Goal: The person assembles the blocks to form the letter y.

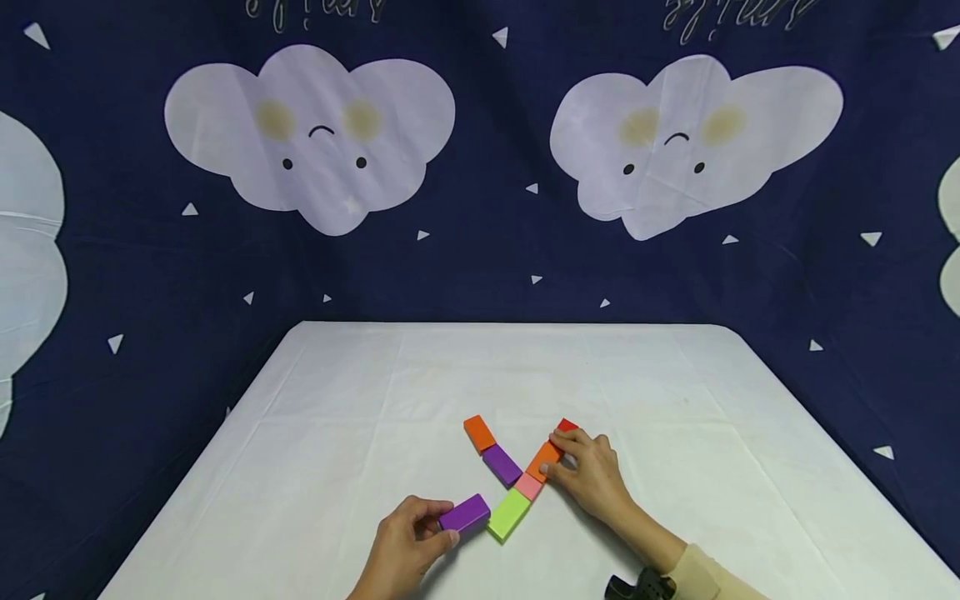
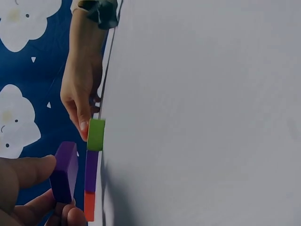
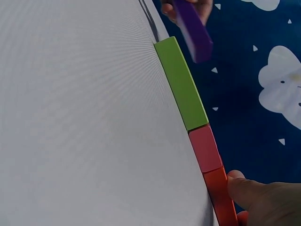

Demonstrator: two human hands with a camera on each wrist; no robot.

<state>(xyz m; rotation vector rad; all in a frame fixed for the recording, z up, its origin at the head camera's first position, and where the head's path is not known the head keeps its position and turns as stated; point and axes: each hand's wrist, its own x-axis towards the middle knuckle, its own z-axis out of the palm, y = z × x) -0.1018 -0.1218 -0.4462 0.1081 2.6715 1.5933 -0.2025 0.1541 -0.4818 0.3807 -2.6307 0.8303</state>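
Note:
My left hand pinches a purple block between thumb and fingers, just left of a lime-green block. In the left wrist view, that held purple block is tilted. A slanting row runs from the green block through a short pink block and an orange block to a red block. My right hand holds the row's orange block, its thumb against the side and a fingertip by the red one. The right wrist view shows the thumb on that orange block.
A second purple block lies by the pink one, with another orange block at its far end, forming a branch. The white-covered table ends at a dark blue cloth with clouds.

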